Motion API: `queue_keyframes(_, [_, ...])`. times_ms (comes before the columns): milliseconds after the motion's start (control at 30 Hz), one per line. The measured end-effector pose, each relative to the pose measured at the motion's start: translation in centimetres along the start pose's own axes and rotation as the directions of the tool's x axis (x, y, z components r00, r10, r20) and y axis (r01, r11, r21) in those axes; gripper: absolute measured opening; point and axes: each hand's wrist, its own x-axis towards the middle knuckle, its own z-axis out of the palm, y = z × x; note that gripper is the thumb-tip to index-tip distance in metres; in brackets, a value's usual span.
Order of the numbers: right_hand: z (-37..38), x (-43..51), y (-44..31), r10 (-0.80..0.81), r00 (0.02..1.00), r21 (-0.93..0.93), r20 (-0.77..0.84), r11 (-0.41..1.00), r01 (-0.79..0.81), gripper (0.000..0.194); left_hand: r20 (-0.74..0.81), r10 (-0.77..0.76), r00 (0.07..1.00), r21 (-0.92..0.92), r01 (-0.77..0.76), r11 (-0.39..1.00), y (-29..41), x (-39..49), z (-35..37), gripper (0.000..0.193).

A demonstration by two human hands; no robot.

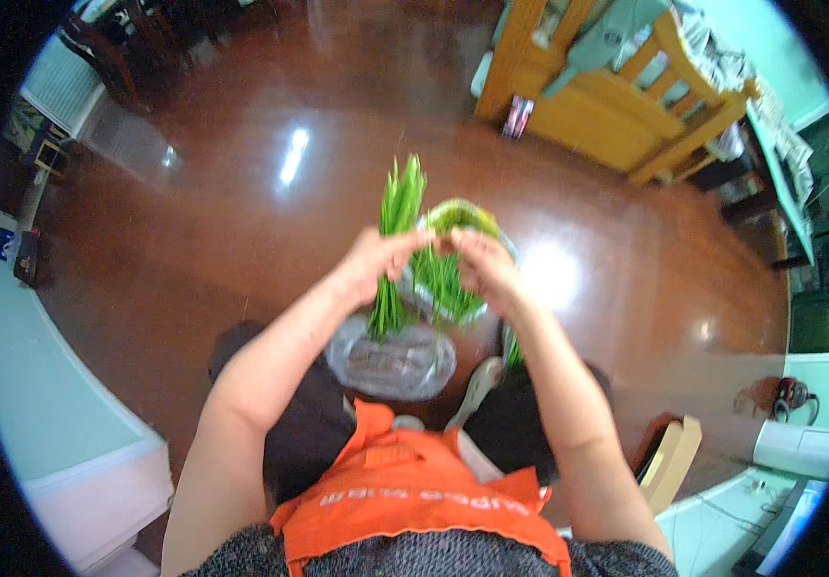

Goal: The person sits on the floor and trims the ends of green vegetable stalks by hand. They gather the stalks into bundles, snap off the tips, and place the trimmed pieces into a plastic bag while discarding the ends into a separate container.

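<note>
A bunch of long green stalks (401,198), leafy vegetables by their look, is held upright in my left hand (378,263). My right hand (485,267) is raised close beside it, fingertips almost meeting those of the left; a small brownish bit shows between them, too blurred to name. Below both hands is a plastic-lined container (422,301) with loose green stalks (447,285) and yellow-green matter in it. Nearer my feet lies a clear plastic bag (407,364), partly under the lower ends of the bunch.
More green stalks (512,350) lie beside my right forearm. A wooden bed frame (595,122) with a phone (518,117) leaning on it stands at upper right. An open cardboard box (670,461) lies at lower right, and a white cabinet (97,490) at lower left.
</note>
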Motion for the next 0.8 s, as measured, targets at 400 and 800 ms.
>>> queue_keyframes(400, [-0.3, -0.7, -0.1, -0.032, 0.993, 0.021, 0.112, 0.999, 0.030, 0.025, -0.108, 0.043, 0.993, -0.076, -0.051, 0.996, 2.5, -1.0, -0.5, 0.025])
queue_keyframes(800, [0.7, -1.8, -0.6, -0.081, 0.986, -0.108, 0.144, 0.989, 0.097, 0.017, -0.117, 0.041, 0.992, -0.071, -0.050, 0.996, 2.0, -1.1, -0.5, 0.027])
